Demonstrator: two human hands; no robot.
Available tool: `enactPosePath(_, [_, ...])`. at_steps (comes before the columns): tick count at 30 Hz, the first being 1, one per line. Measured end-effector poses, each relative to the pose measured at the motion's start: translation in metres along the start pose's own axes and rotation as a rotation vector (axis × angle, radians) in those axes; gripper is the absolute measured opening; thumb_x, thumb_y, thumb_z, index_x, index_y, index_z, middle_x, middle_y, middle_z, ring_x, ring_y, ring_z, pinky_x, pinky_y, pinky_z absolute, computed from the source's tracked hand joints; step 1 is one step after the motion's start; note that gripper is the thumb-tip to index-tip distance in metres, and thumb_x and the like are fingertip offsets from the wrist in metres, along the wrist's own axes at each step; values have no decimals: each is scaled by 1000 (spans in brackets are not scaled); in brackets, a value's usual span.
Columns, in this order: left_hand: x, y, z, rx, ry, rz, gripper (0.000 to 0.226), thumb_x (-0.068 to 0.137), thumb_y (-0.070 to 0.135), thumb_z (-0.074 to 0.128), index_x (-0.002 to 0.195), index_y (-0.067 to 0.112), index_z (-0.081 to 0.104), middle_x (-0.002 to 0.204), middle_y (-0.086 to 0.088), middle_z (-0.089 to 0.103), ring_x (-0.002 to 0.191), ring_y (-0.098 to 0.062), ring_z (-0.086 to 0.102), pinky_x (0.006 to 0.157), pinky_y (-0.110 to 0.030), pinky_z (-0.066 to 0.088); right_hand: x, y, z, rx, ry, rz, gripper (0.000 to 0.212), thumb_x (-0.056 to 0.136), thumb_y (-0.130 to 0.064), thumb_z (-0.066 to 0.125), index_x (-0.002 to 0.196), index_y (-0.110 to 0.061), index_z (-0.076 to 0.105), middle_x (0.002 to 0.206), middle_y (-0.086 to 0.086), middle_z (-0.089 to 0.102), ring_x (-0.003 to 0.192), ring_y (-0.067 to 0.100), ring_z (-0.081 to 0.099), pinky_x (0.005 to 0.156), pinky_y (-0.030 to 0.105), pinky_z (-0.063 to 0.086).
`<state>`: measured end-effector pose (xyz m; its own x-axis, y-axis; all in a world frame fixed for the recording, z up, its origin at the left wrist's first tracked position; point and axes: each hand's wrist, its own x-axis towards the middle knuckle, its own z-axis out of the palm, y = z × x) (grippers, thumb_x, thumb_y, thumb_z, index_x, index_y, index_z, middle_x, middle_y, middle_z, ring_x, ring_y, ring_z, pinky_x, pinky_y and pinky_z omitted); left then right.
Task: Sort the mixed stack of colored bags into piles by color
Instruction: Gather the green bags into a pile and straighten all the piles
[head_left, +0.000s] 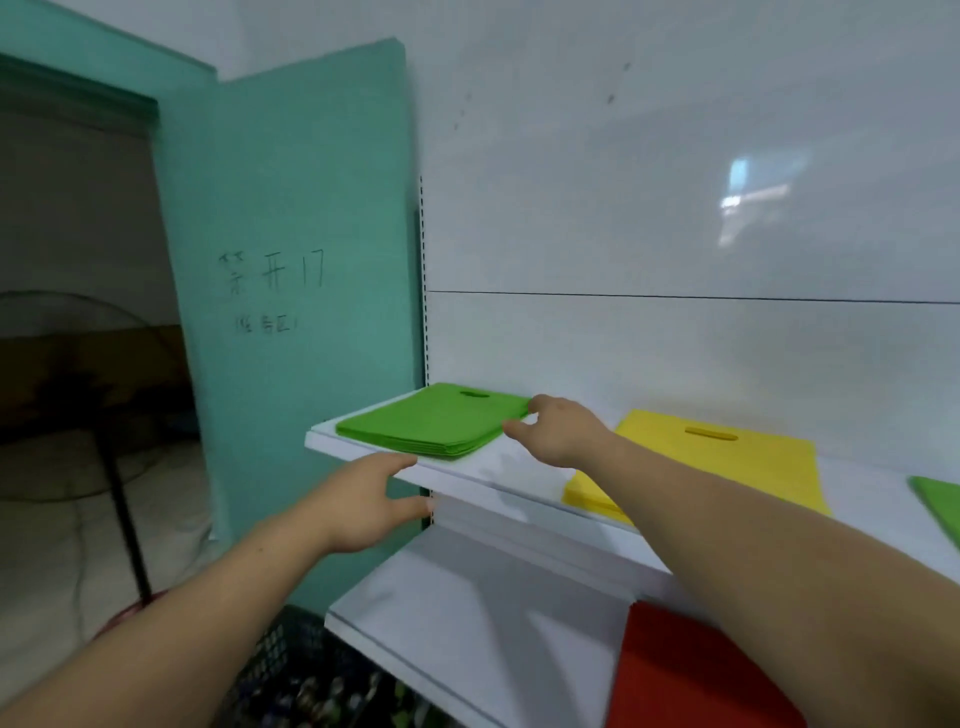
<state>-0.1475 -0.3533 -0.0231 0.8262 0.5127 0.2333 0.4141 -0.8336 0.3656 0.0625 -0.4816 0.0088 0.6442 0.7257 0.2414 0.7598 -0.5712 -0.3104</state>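
Head view: at nine o'clock a standing fan (78, 395) is sitting in a dim doorway, and just beside it, at its three o'clock, a teal door (291, 208) is showing faint handwritten characters. At seven o'clock a dark mesh crate (291, 670) is lying low, its contents too blurred to tell.

The left hand (363, 499) is reaching toward the front lip of the upper shelf (467, 475). Its fingers are lying loosely spread and holding nothing, with the fingertips right at the shelf's edge.

At the hand's one o'clock, the green pile (426, 423) of flat bags is lying neatly stacked at the shelf's left end, handle slots toward the back wall.

The right hand (558, 431) is resting at the pile's three o'clock edge. It is relaxed and fairly wide, thumb and fingers apart, fingertips touching the pile's right side without clamping it.

At this hand's three o'clock, well apart from the green pile, the yellow pile (727, 467) is lying on the same shelf, the right forearm crossing over its near corner. Further toward three o'clock a separate green bag (940, 506) is peeking in at the frame's edge.

At five o'clock, red bags (691, 670) are lying on the lower shelf (467, 623).
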Motion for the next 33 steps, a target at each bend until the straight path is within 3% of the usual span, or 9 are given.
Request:
enactPosePath(4, [19, -35, -5, 5, 6, -39, 70, 85, 51, 61, 144, 23, 36, 152, 1, 34, 138, -15, 32, 110, -23, 24, 40, -23, 24, -9, -36, -15, 72, 95, -57, 39, 146, -8, 32, 152, 9, 35, 138, 27, 34, 109, 34, 31])
enactPosePath(10, [85, -82, 2, 2, -18, -45, 70, 85, 52, 60, 145, 25, 35, 152, 3, 32, 139, -13, 31, 110, -24, 25, 111, -25, 65, -1, -67, 37, 73, 95, -56, 38, 145, -4, 32, 151, 12, 35, 138, 28, 35, 109, 35, 32])
enactPosePath(18, [200, -126, 18, 0, -51, -17, 68, 85, 49, 62, 143, 24, 38, 151, 0, 36, 136, -18, 36, 108, -28, 29, 199, -4, 99, -48, 15, 218, 66, 96, -55, 39, 135, -1, 44, 139, 17, 47, 127, 33, 45, 100, 34, 38])
enactPosePath(24, [269, -166, 24, -1, -24, -17, 47, 90, 38, 60, 134, 21, 52, 146, -5, 43, 132, -23, 41, 109, -31, 32, 223, 5, 128, 69, 7, 450, 87, 79, -75, 47, 134, -9, 44, 136, 16, 49, 122, 35, 49, 100, 41, 44])
enactPosePath(28, [299, -194, 29, -70, -102, 7, 46, 86, 32, 67, 130, 22, 56, 146, -4, 43, 131, -22, 42, 105, -27, 30, 230, 10, 136, 136, 57, 491, 69, 77, -61, 64, 124, -13, 49, 127, 11, 56, 115, 31, 54, 96, 40, 46])
enactPosePath(31, [310, -209, 40, -239, -148, 24, 44, 83, 36, 70, 125, 27, 60, 146, 0, 42, 132, -19, 40, 109, -30, 28, 229, 13, 140, 220, 127, 514, 62, 80, -45, 70, 128, -14, 46, 129, 10, 56, 115, 28, 54, 96, 35, 44])
enactPosePath(33, [318, -218, 47, -266, -142, 53, 44, 82, 42, 69, 124, 32, 60, 148, 4, 40, 133, -18, 39, 111, -33, 27, 227, 12, 142, 269, 196, 501, 58, 83, -34, 70, 132, -16, 46, 125, 11, 58, 101, 25, 57, 86, 27, 44])
